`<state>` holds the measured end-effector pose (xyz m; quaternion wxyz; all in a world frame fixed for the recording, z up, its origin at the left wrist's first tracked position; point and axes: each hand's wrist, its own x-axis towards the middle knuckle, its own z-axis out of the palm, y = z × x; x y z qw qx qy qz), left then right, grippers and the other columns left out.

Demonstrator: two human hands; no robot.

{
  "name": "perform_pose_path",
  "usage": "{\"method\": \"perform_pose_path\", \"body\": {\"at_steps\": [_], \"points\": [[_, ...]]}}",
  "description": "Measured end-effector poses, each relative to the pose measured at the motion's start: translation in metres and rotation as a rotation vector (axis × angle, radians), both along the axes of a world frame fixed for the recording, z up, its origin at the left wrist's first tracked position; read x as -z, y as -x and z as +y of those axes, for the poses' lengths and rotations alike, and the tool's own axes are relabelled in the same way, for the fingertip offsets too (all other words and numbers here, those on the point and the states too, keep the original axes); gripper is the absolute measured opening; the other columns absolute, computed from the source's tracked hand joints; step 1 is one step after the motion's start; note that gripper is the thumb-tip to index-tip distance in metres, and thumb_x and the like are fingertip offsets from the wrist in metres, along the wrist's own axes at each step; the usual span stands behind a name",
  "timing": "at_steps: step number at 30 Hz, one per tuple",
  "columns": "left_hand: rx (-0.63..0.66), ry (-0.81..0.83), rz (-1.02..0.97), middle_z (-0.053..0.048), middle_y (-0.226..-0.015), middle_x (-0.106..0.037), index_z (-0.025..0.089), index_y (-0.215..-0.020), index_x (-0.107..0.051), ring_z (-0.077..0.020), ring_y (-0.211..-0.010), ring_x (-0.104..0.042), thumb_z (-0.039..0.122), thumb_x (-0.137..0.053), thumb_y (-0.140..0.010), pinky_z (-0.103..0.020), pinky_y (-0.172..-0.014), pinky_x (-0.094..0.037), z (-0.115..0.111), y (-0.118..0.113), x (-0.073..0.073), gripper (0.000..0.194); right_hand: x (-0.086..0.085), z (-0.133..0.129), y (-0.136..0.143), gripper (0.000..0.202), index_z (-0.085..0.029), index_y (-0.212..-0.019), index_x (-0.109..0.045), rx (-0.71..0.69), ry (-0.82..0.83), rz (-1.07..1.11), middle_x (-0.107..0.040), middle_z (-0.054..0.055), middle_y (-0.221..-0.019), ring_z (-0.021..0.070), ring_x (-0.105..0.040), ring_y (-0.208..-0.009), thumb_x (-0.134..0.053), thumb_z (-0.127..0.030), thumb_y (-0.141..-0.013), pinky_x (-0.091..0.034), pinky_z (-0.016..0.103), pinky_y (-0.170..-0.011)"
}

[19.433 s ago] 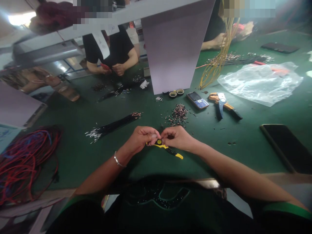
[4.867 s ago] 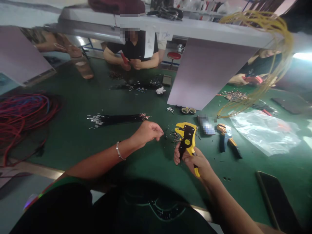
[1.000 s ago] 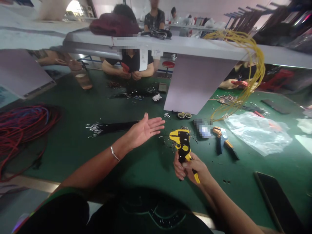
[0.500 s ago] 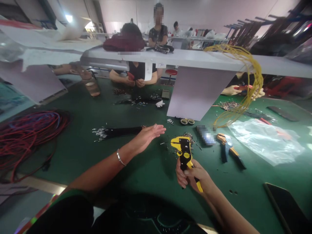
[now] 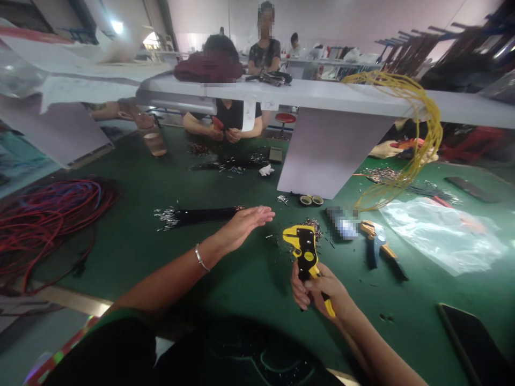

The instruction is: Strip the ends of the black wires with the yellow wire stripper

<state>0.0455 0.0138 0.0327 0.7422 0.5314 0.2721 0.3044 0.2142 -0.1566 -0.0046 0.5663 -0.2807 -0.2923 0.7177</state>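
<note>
My right hand (image 5: 316, 287) is wrapped round the handles of a yellow and black wire stripper (image 5: 306, 252), whose jaws point up and to the left. Fingers stretched out, my left hand (image 5: 247, 222) is held over the table with nothing in it. Just beyond the left hand lies a bundle of black wires (image 5: 201, 215) with bare, shiny ends at its left. Behind the stripper's head is a pile of small metal terminals (image 5: 314, 227), partly hidden by the tool.
Right of the stripper lie blue-orange pliers (image 5: 378, 244), a clear plastic bag (image 5: 446, 236) and a phone (image 5: 470, 338). Red and blue wires (image 5: 60, 220) are coiled at left. A white shelf (image 5: 322, 150) stands ahead, yellow wires (image 5: 430, 123) hanging from it. Co-workers' hands (image 5: 225, 133) work beyond.
The whole view has shifted very slightly. Both hands keep their poses, and the wire stripper stays in my right hand.
</note>
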Motion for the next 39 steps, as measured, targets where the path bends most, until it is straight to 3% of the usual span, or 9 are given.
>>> {"method": "perform_pose_path", "body": {"at_steps": [9, 17, 28, 33, 39], "points": [[0.131, -0.099, 0.133, -0.011, -0.103, -0.073, 0.013, -0.103, -0.07, -0.0218, -0.104, -0.063, 0.032, -0.068, -0.08, -0.04, -0.1, -0.04, -0.006, -0.002, 0.013, 0.03, 0.004, 0.0, 0.003, 0.016, -0.013, -0.082, -0.06, 0.016, -0.008, 0.036, -0.056, 0.0, -0.061, 0.0099, -0.047, -0.043, -0.064, -0.012, -0.067, -0.042, 0.025, -0.041], [0.162, -0.17, 0.177, -0.006, -0.076, -0.074, 0.014, -0.084, -0.073, -0.0173, -0.079, -0.066, 0.026, -0.066, -0.076, -0.034, -0.085, -0.046, -0.018, -0.004, 0.003, 0.016, -0.001, -0.001, 0.006, 0.015, -0.012, -0.082, -0.06, -0.016, 0.006, 0.047, -0.056, -0.001, -0.061, 0.0097, -0.048, -0.044, -0.065, -0.012, -0.067, -0.042, 0.025, -0.042], [0.084, -0.426, 0.333, -0.002, -0.068, -0.072, 0.017, -0.075, -0.074, -0.0148, -0.07, -0.064, 0.022, -0.062, -0.075, -0.027, -0.074, -0.048, -0.018, -0.002, 0.007, 0.012, 0.005, -0.004, 0.01, 0.017, -0.013, -0.081, -0.059, -0.018, 0.033, 0.044, -0.056, -0.001, -0.062, 0.009, -0.047, -0.044, -0.067, -0.011, -0.066, -0.041, 0.024, -0.04], [0.076, -0.447, 0.344, -0.001, -0.066, -0.071, 0.017, -0.075, -0.074, -0.0141, -0.068, -0.063, 0.021, -0.06, -0.074, -0.026, -0.071, -0.047, -0.019, -0.003, 0.005, 0.014, 0.008, -0.003, 0.01, 0.017, -0.013, -0.08, -0.06, 0.0, 0.042, 0.041, -0.057, -0.001, -0.062, 0.0089, -0.047, -0.042, -0.068, -0.011, -0.065, -0.04, 0.023, -0.039], [0.063, -0.439, 0.383, -0.002, -0.058, -0.067, 0.015, -0.065, -0.071, -0.0121, -0.057, -0.057, 0.023, -0.059, -0.071, -0.023, -0.058, -0.042, -0.024, -0.005, 0.003, 0.015, 0.014, -0.002, 0.01, 0.018, -0.013, -0.083, -0.06, 0.019, 0.03, 0.025, -0.058, 0.0, -0.065, 0.01, -0.049, -0.045, -0.068, -0.011, -0.067, -0.042, 0.025, -0.041]]}}
